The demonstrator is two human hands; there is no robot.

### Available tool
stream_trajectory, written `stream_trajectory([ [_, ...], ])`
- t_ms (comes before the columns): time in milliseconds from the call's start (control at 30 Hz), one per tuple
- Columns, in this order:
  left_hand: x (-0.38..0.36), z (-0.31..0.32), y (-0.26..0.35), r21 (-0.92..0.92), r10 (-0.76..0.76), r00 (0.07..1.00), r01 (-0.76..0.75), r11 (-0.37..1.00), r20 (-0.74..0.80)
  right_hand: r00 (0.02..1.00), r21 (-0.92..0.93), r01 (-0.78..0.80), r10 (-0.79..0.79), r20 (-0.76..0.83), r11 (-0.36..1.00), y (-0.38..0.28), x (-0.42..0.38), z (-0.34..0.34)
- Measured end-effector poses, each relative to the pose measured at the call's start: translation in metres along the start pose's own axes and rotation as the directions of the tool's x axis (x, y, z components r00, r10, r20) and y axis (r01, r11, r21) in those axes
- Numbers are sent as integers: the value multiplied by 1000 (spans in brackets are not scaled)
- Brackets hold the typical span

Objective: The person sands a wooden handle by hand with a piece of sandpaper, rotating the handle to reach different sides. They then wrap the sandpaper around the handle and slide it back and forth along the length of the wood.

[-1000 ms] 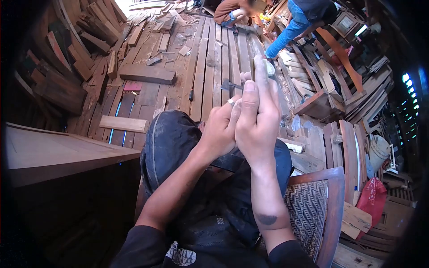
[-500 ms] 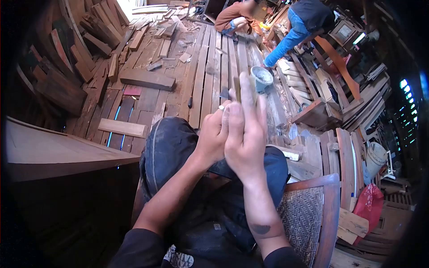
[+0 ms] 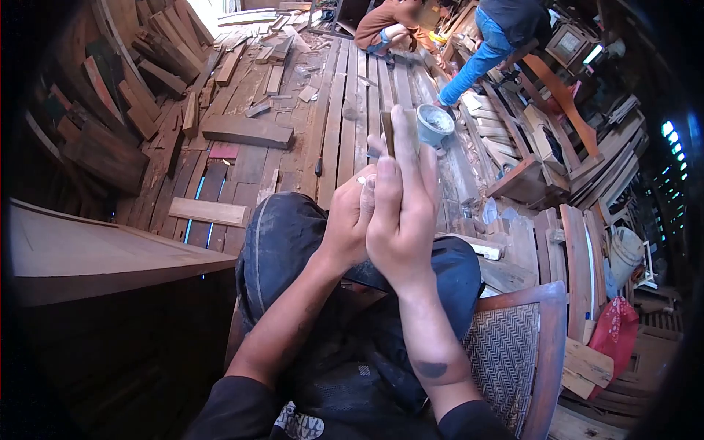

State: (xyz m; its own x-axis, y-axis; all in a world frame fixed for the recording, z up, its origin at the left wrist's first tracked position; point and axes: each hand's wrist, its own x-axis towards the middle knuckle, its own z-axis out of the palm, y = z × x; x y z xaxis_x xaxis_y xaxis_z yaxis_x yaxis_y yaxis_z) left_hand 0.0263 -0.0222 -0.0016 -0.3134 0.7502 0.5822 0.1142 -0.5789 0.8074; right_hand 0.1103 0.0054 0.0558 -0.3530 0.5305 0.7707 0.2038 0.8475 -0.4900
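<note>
My left hand (image 3: 350, 213) and my right hand (image 3: 407, 209) are raised together above my lap. The left fingers are curled, with a light ring-like spot on one of them. Against the stretched fingers of my right hand stands a thin, flat, brownish piece (image 3: 389, 133), upright. The right thumb points up beside the left fingers. What the left fingers grip is hidden behind the hands. Dark trousers (image 3: 282, 242) cover my knees below.
A woven chair (image 3: 502, 352) is under me. Ahead on the plank floor (image 3: 330, 117) are a bucket (image 3: 435, 125), a thick board (image 3: 248, 132) and a dark-handled tool (image 3: 318, 167). Two people, one crouching (image 3: 389, 29) and one in jeans (image 3: 488, 51), are beyond. A pale panel (image 3: 110, 246) stands left.
My hands keep nearly the same place, and the right fingers have shifted slightly. The surroundings have moved a little to the right in view.
</note>
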Motion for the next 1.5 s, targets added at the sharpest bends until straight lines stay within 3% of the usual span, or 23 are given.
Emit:
stream_trajectory([
  [133, -7, -2, -2, 4, -80, 996, 79, 997, 45, 999, 41, -4, 6, -33, 999, -2, -12, 0],
  [233, -3, 4, 0, -3, 3, 999, -3, 1000, 33, 999, -5, 16, -16, -46, 1000, 1, 3, -2],
  [433, -7, -4, -6, 23, -50, 990, 48, 999, 134, 998, -9, -5, 4, -68, 1000, 0, -16, -4],
  [567, 0, 9, 0, 14, 41, 996, -42, 999, 77, 997, -16, 13, -14, -80, 1000, 3, 2, -9],
  [767, -7, -7, -13, 4, -71, 989, 71, 997, 126, 996, 34, -8, 11, -87, 999, -3, -19, 3],
  [867, -2, 5, -3, -35, -45, 996, 48, 998, 74, 994, 33, -39, 42, -99, 999, -1, -6, 2],
  [900, 0, 11, 0, 8, 28, 999, -28, 1000, 25, 993, 4, -43, 43, -106, 999, 3, 3, 0],
  [967, 2, 9, -1, 29, 26, 998, -28, 999, 55, 993, -19, -45, 43, -107, 999, 3, 8, -1],
  [1100, -4, -3, -9, 6, -36, 997, 36, 999, 64, 995, 5, -25, 26, -95, 1000, -3, -16, 2],
  [1267, -1, 7, -3, -27, -18, 999, 19, 999, 47, 994, -46, -25, 20, -108, 999, 3, 8, -2],
  [1433, -6, -2, -16, -121, -85, 995, 91, 988, 50, 980, 139, -120, 140, -143, 983, -2, -18, 12],
  [1500, -7, -2, -15, -87, -86, 995, 90, 992, 41, 985, 95, -95, 107, -135, 991, -2, -17, 10],
])
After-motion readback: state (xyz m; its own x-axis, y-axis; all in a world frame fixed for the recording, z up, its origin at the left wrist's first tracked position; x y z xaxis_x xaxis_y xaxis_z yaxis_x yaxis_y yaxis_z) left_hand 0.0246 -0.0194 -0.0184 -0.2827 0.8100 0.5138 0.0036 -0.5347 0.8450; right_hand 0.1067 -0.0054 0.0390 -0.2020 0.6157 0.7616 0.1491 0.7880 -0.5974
